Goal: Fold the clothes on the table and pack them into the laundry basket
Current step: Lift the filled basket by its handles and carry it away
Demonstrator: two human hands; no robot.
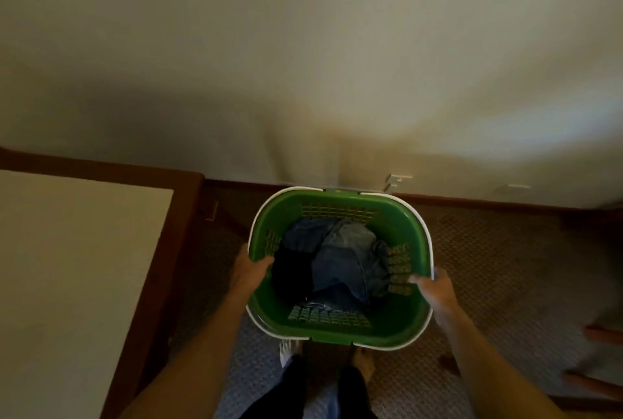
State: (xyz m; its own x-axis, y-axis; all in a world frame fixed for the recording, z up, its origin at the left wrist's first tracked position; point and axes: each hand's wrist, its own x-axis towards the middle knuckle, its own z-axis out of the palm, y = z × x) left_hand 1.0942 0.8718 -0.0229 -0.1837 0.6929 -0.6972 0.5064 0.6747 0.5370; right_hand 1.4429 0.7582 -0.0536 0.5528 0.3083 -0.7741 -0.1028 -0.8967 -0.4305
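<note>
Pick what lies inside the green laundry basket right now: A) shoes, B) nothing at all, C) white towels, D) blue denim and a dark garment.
D: blue denim and a dark garment lie inside the green laundry basket, whose sides both hands grip.

Dim room, plain pale wall (303, 48) with a brighter patch of light toward its right. Dark wood baseboard (472, 199) runs along the bottom of the wall, patterned brown carpet (505, 267) below it. Left of the carpet there's a table (67, 267), pale top, dark wood edge.
</note>
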